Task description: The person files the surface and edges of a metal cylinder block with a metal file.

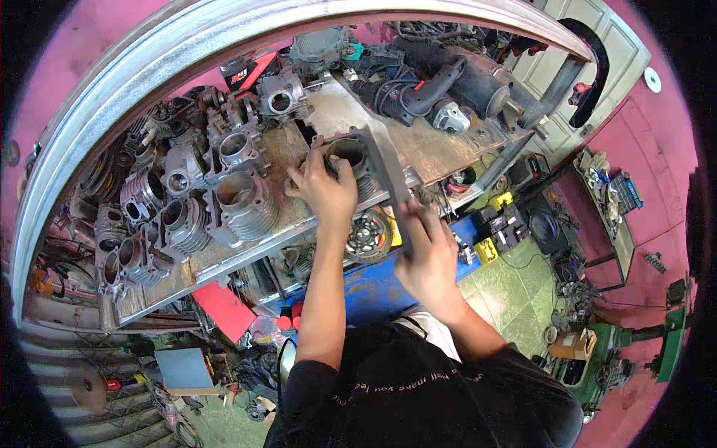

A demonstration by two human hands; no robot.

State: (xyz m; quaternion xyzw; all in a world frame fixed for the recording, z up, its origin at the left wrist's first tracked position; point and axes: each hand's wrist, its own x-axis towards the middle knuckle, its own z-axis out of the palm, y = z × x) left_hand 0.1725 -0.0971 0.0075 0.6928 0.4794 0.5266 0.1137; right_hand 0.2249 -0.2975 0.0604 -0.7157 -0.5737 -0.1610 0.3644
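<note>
An engine cylinder point(364, 166) with a round bore and cooling fins stands on the workbench in front of me. My left hand point(328, 187) grips its near left side, with fingertips at the rim of the bore. In my right hand point(427, 257) is a long, flat, dark file point(387, 168), held by its near end. The file slants up and to the left, and its far part lies along the right side of the cylinder's top. From this view I cannot tell whether the file touches the metal.
Several engine cylinders point(243, 201) crowd the left of the workbench point(291, 216). An angle grinder point(407, 101) with its cable lies beyond, near a dark exhaust-like canister point(478, 82). A pale metal frame point(149, 67) arches over the bench. Below are a blue surface point(373, 291) and yellow-black boxes point(487, 250).
</note>
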